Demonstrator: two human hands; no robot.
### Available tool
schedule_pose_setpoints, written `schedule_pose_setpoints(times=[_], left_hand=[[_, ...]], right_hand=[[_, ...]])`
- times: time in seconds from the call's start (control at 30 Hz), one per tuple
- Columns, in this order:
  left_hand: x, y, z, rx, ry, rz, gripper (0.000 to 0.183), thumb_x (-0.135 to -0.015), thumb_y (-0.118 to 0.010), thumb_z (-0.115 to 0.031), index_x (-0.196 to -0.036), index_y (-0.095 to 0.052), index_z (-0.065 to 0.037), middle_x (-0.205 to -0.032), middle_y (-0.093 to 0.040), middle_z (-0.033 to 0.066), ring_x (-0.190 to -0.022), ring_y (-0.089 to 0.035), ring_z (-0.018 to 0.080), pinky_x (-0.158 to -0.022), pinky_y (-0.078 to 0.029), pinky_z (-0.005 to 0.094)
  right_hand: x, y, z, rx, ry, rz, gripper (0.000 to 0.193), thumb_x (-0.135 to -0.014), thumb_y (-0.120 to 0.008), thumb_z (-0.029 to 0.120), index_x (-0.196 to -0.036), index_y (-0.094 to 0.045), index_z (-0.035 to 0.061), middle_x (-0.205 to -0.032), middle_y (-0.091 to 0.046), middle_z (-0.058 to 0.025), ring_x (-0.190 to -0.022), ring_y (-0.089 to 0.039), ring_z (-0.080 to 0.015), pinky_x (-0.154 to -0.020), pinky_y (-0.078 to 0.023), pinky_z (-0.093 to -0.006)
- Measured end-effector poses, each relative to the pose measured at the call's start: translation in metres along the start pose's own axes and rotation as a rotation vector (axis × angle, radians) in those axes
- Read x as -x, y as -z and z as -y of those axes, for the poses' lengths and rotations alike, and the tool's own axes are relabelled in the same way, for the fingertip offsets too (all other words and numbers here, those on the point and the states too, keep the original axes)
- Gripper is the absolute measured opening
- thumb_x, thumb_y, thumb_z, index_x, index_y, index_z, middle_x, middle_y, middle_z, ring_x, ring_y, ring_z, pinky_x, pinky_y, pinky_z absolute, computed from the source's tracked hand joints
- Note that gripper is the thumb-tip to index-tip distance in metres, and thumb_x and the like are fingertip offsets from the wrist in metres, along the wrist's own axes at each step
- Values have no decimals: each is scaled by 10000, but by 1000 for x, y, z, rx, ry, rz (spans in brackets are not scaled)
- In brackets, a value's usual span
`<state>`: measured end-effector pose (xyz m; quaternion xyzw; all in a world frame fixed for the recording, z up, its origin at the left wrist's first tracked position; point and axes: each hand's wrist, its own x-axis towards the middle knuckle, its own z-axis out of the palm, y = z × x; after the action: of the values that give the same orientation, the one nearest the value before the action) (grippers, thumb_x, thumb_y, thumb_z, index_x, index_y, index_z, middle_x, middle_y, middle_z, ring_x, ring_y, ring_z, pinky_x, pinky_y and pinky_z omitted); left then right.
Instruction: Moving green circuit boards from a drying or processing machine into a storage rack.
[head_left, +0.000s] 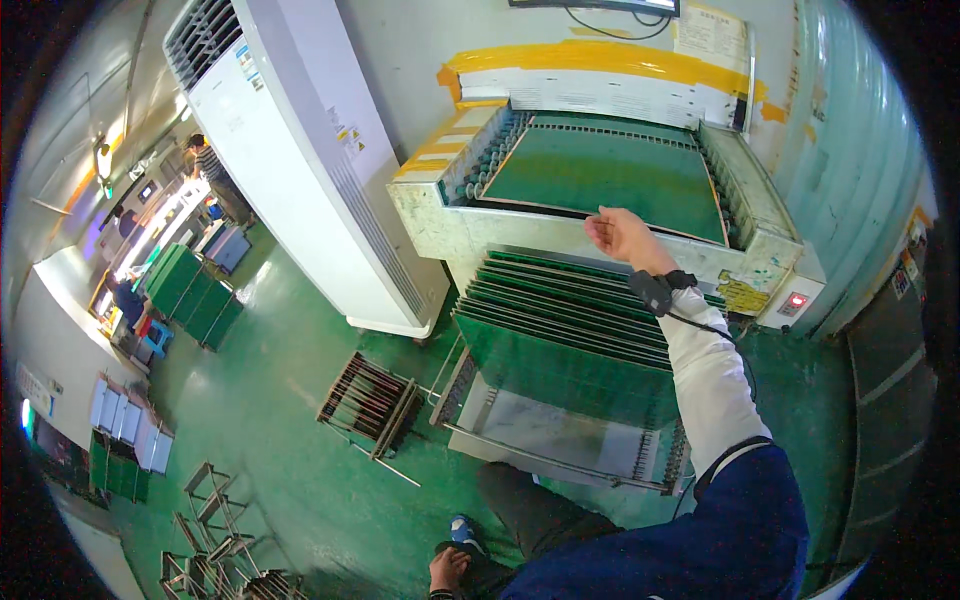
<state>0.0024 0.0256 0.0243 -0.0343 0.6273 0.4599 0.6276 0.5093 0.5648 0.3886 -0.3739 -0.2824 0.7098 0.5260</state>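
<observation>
My right hand is stretched forward at the front edge of a roller conveyor machine, with nothing in it and its fingers loosely apart. Just beyond it a large green panel lies flat on the rollers. Below the hand stands a wire rack holding several green panels upright in a row. My left hand lies low by my leg, its fingers curled in and nothing visible in them. A dark band with a cable is strapped round my right wrist.
A tall white air conditioner stands left of the machine. A small slotted rack sits on the green floor, with metal frames farther left. A red-lit switch box is at the machine's right. Other people work far left.
</observation>
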Motion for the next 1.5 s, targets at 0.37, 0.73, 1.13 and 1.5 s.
schedule_pose_setpoints(times=[0.37, 0.73, 1.13, 1.5], left_hand=[[15, -3, -1, -39, -59, -8, 289, -883, -532, -181, -1057, -479, 44, -900, -626, 196, -742, -654, 300, -553, -518, 302], [19, -4, 4, -23, -91, -1, 292, -880, -537, -172, -1068, -480, 45, -889, -625, 189, -725, -654, 290, -560, -521, 297], [17, -1, 9, -25, -127, 25, 286, -890, -520, -166, -1079, -492, 46, -915, -619, 169, -739, -648, 255, -590, -520, 290], [13, 1, 11, 12, -135, 56, 332, -881, -542, -168, -1120, -477, 54, -928, -617, 179, -757, -651, 271, -601, -534, 304]], right_hand=[[85, -57, -36, 605, 60, -33, 232, -847, -552, 237, -905, -582, 15, -783, -637, -99, -642, -614, -183, -575, -501, -286], [177, -55, -119, 1544, 670, 43, 194, -790, -609, 205, -909, -622, 51, -878, -630, -125, -852, -584, -299, -744, -467, -398], [226, -65, -155, 1937, 970, -2, 519, -730, -655, 133, -1206, -486, 14, -1216, -485, -116, -1172, -411, -286, -972, -342, -430], [199, -52, -168, 1707, 801, -2, 256, -740, -641, 154, -943, -551, 27, -867, -591, -150, -834, -564, -338, -716, -459, -432]])
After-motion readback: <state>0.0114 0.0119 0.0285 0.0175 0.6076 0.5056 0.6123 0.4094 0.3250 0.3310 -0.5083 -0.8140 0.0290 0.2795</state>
